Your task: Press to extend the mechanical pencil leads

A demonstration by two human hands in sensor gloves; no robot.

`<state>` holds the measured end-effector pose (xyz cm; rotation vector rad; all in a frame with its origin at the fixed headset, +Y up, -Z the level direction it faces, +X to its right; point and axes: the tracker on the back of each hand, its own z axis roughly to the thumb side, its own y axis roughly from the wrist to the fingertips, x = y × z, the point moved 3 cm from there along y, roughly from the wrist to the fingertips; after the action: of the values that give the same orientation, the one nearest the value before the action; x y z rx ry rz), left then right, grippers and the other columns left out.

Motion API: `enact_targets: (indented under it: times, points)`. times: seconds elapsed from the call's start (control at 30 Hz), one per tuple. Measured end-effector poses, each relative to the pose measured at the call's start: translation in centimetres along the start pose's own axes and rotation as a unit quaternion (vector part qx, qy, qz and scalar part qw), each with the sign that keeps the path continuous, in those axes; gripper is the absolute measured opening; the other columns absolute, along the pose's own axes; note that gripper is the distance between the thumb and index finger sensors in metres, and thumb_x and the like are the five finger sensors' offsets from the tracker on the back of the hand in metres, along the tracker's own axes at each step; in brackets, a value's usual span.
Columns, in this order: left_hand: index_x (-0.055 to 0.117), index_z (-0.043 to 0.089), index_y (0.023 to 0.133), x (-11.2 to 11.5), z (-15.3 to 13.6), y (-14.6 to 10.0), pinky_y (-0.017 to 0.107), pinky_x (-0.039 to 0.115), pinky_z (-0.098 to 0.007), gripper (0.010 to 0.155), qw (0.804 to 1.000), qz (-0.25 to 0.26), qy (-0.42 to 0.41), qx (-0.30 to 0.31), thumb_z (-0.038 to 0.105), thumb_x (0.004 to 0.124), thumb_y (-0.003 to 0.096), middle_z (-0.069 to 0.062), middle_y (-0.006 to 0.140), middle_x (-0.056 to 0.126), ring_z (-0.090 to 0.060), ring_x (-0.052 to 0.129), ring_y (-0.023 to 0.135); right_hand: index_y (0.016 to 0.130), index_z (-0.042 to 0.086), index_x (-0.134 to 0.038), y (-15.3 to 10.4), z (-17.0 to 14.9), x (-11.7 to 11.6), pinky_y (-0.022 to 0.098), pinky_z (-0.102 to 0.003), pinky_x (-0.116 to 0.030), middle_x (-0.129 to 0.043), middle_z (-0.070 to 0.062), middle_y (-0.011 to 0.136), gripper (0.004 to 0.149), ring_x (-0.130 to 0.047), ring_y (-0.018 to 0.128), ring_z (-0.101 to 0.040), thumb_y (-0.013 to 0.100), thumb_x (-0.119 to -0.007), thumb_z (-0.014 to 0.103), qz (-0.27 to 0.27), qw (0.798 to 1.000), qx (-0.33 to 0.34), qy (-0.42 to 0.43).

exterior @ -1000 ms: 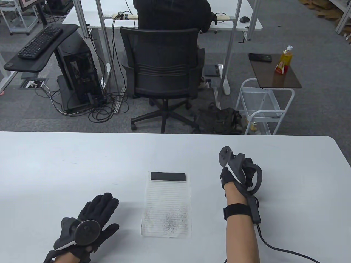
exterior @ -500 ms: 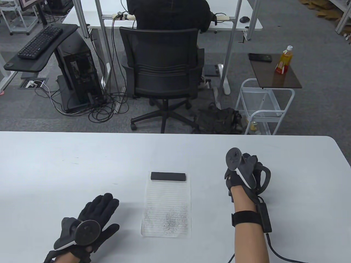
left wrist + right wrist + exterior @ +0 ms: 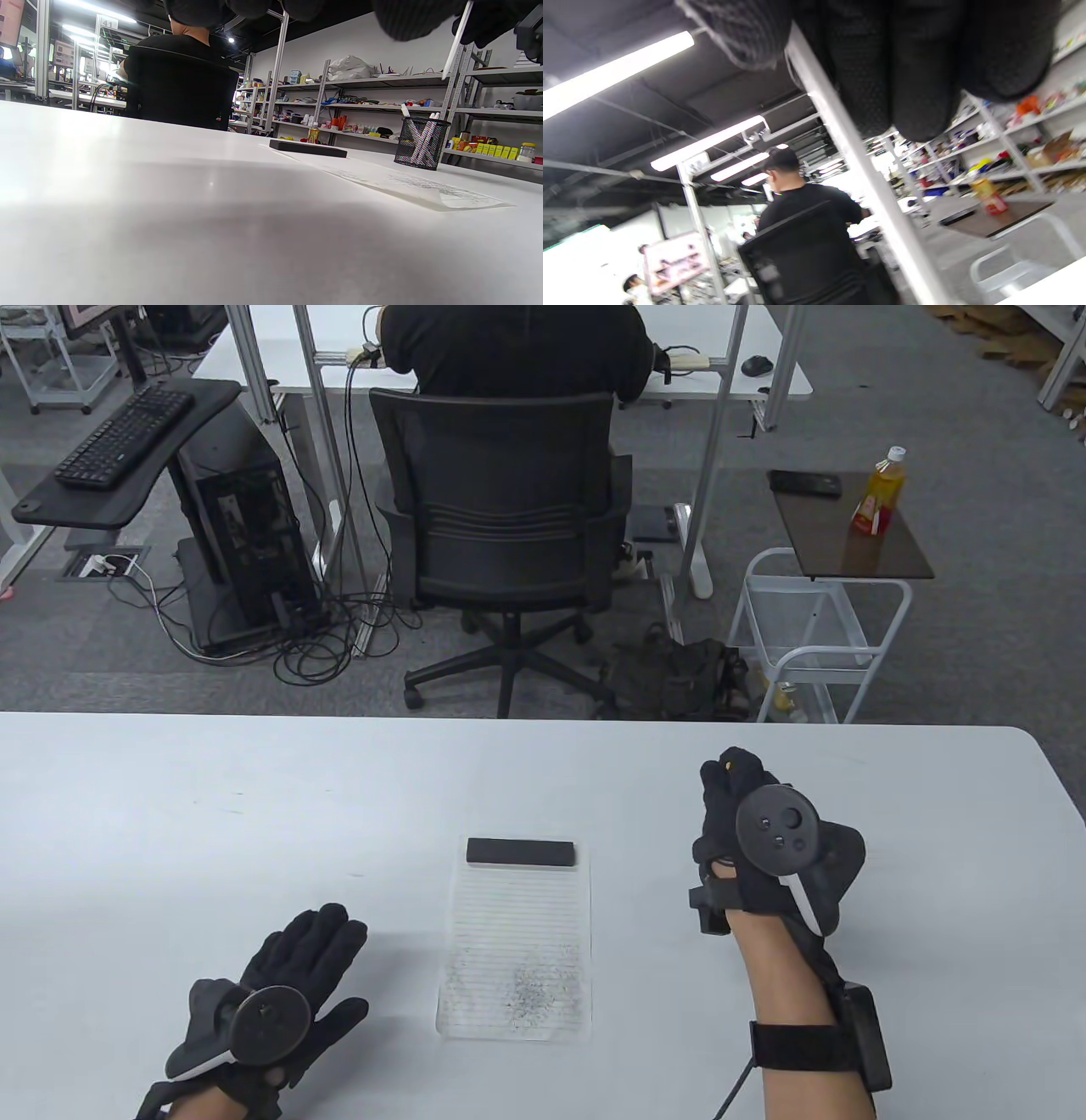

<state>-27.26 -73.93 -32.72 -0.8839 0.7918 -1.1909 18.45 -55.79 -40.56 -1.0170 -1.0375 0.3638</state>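
Observation:
My right hand point(image 3: 736, 814) is raised over the table's right side, closed in a fist around a white mechanical pencil. The pencil point(image 3: 455, 42) shows in the left wrist view as a slim white shaft slanting down out of the glove. In the right wrist view a blurred pale shaft point(image 3: 869, 182) runs down from my curled fingers point(image 3: 903, 63). In the table view the hand hides the pencil. My left hand point(image 3: 297, 976) lies flat and open on the table at the lower left, holding nothing.
A lined sheet point(image 3: 513, 933) with grey pencil marks lies mid-table, a black bar point(image 3: 520, 853) on its far end. A black mesh cup point(image 3: 420, 144) of white pencils stands beyond the sheet in the left wrist view. A person sits in an office chair point(image 3: 501, 526) beyond the table.
My right hand has rolled over, so its tracker disc now faces up, and the forearm has shifted right and nearer. The left hand, sheet and bar have not moved.

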Motion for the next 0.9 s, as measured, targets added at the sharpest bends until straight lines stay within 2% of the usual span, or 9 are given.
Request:
enact_targets:
  times: [0.13, 0.23, 0.33, 0.47, 0.53, 0.57, 0.63, 0.73, 0.9]
  points:
    - [0.043, 0.026, 0.115, 0.0, 0.0, 0.0, 0.074, 0.054, -0.063, 0.082, 1.0, 0.0, 0.0, -0.001, 0.061, 0.07, 0.046, -0.011, 0.121, 0.042, -0.046, 0.055, 0.109, 0.086, 0.002, -0.082, -1.5, 0.8, -1.5, 0.041, -0.059, -0.093, -0.099, -0.021, 0.068, 0.046, -0.109, 0.054, -0.045, 0.052, -0.076, 0.033, 0.017, 0.994, -0.012, 0.103]
    - [0.043, 0.026, 0.115, 0.0, -0.1, -0.1, 0.074, 0.054, -0.063, 0.082, 1.0, 0.002, -0.001, -0.002, 0.061, 0.07, 0.046, -0.012, 0.121, 0.042, -0.046, 0.055, 0.109, 0.087, 0.002, -0.081, -2.8, 0.9, -3.6, 0.039, -0.058, -0.095, -0.1, -0.02, 0.068, 0.046, -0.11, 0.053, -0.043, 0.049, -0.084, 0.028, 0.033, 0.987, -0.036, 0.154]
    - [0.043, 0.026, 0.115, 0.0, -0.1, -0.1, 0.074, 0.054, -0.063, 0.082, 1.0, 0.003, 0.001, -0.001, 0.061, 0.071, 0.0458, -0.011, 0.121, 0.042, -0.046, 0.055, 0.109, 0.085, 0.002, -0.085, -4.1, 1.3, -5.4, 0.033, -0.053, -0.1, -0.102, -0.017, 0.064, 0.049, -0.113, 0.048, -0.04, 0.043, -0.096, 0.025, 0.0, 0.993, -0.022, 0.119]
    - [0.043, 0.026, 0.115, -0.1, -0.2, -0.1, 0.074, 0.054, -0.063, 0.082, 1.0, 0.005, 0.001, -0.001, 0.061, 0.071, 0.0459, -0.011, 0.121, 0.042, -0.046, 0.055, 0.109, 0.087, 0.006, -0.088, -5.5, 1.3, -8.1, 0.037, -0.053, -0.099, -0.103, -0.012, 0.066, 0.051, -0.112, 0.052, -0.036, 0.042, -0.099, 0.027, 0.016, 0.988, -0.042, 0.145]
    - [0.043, 0.026, 0.115, -0.1, -0.2, -0.1, 0.074, 0.054, -0.063, 0.082, 1.0, 0.006, -0.001, -0.001, 0.061, 0.071, 0.0459, -0.011, 0.121, 0.042, -0.046, 0.055, 0.109, 0.088, 0.009, -0.088, -6.3, 0.7, -10.0, 0.042, -0.055, -0.095, -0.101, -0.011, 0.069, 0.048, -0.109, 0.057, -0.036, 0.044, -0.095, 0.027, 0.044, 0.969, -0.088, 0.227]
    - [0.043, 0.026, 0.115, -0.1, -0.2, -0.1, 0.074, 0.054, -0.063, 0.082, 1.0, 0.006, -0.001, -0.001, 0.061, 0.071, 0.0459, -0.011, 0.121, 0.042, -0.046, 0.055, 0.109, 0.09, 0.011, -0.087, -6.9, 0.3, -11.5, 0.048, -0.061, -0.089, -0.097, -0.011, 0.074, 0.046, -0.104, 0.064, -0.039, 0.046, -0.092, 0.026, 0.068, 0.943, -0.092, 0.313]
    - [0.043, 0.026, 0.115, 0.0, -0.2, -0.1, 0.074, 0.054, -0.063, 0.082, 1.0, 0.005, -0.002, 0.0, 0.061, 0.071, 0.046, -0.011, 0.121, 0.042, -0.046, 0.055, 0.109, 0.093, 0.017, -0.084, -7.7, 0.0, -13.4, 0.055, -0.075, -0.076, -0.086, -0.018, 0.087, 0.043, -0.091, 0.078, -0.047, 0.05, -0.082, 0.025, 0.112, 0.901, -0.106, 0.405]
    - [0.043, 0.026, 0.115, 0.0, -0.2, -0.1, 0.074, 0.054, -0.063, 0.082, 1.0, 0.005, -0.003, 0.001, 0.061, 0.07, 0.0461, -0.011, 0.121, 0.042, -0.046, 0.055, 0.109, 0.099, 0.024, -0.073, -9.3, -0.8, -16.3, 0.062, -0.085, -0.045, -0.07, -0.026, 0.102, 0.043, -0.067, 0.095, -0.061, 0.056, -0.071, 0.027, 0.192, 0.837, -0.153, 0.488]
    - [0.043, 0.026, 0.115, 0.0, -0.3, -0.2, 0.074, 0.054, -0.063, 0.081, 1.0, 0.005, -0.003, -0.001, 0.061, 0.07, 0.046, -0.012, 0.121, 0.042, -0.047, 0.055, 0.109, 0.105, 0.032, -0.062, -10.5, -2.5, -18.8, 0.062, -0.086, -0.036, -0.067, -0.022, 0.101, 0.046, -0.063, 0.096, -0.06, 0.059, -0.062, 0.034, 0.272, 0.791, -0.154, 0.526]
